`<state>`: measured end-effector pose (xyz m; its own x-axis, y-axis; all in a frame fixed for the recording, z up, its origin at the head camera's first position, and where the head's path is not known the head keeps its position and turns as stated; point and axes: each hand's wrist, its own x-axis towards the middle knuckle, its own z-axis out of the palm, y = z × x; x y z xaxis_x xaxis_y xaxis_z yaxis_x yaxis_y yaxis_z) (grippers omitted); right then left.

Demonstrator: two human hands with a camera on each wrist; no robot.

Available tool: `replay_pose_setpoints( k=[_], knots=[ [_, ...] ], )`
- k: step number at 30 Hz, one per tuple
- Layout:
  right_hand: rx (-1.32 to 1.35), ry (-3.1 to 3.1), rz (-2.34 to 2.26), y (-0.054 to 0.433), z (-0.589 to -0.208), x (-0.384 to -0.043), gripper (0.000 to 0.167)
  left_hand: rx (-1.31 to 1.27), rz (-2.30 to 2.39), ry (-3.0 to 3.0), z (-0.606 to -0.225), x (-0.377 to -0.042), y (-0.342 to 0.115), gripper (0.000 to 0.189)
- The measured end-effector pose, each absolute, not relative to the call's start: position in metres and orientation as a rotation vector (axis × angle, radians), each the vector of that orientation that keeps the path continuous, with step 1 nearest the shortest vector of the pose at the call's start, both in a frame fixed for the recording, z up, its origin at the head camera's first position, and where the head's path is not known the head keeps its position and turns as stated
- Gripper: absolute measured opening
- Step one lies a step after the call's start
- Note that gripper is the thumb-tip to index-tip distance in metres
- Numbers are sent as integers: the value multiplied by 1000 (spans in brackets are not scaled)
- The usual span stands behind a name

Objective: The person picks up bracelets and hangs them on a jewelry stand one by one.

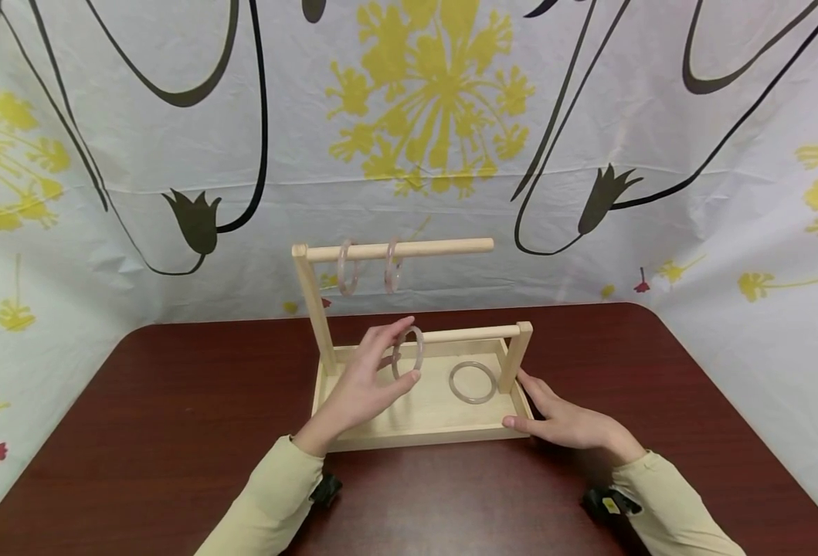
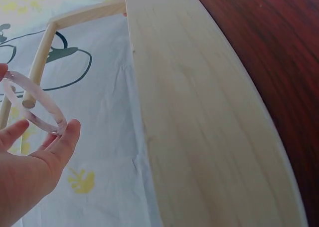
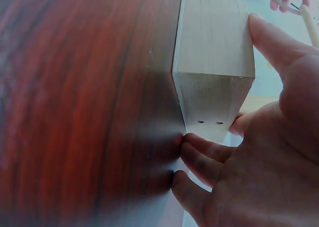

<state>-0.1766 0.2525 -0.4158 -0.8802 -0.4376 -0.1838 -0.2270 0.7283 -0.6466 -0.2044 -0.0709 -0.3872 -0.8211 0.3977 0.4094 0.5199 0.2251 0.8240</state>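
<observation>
My left hand pinches a pale translucent bangle between fingers and thumb. The bangle stands upright at the free end of the lower rod of a wooden display stand. In the left wrist view, the rod's end lines up with the bangle's opening; I cannot tell how far it passes through. At the stand's right front corner, my right hand holds the tray base, thumb over the rim and fingers along the outer end wall.
Two pinkish bangles hang on the taller upper rod. Another bangle lies flat in the tray, near the right post. Dark reddish table surrounds the stand, with a patterned cloth behind.
</observation>
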Motion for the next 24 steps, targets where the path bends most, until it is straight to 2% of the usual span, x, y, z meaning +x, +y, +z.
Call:
replay_pose_setpoints(
  k=[12, 24],
  knots=[
    [-515, 2610, -917, 252, -417, -176, 91, -994, -1505, -2424, -388, -210, -60, 64],
    [-530, 2622, -903, 252, -417, -176, 92, -987, -1268, -2532, -380, -215, -53, 62]
  ],
)
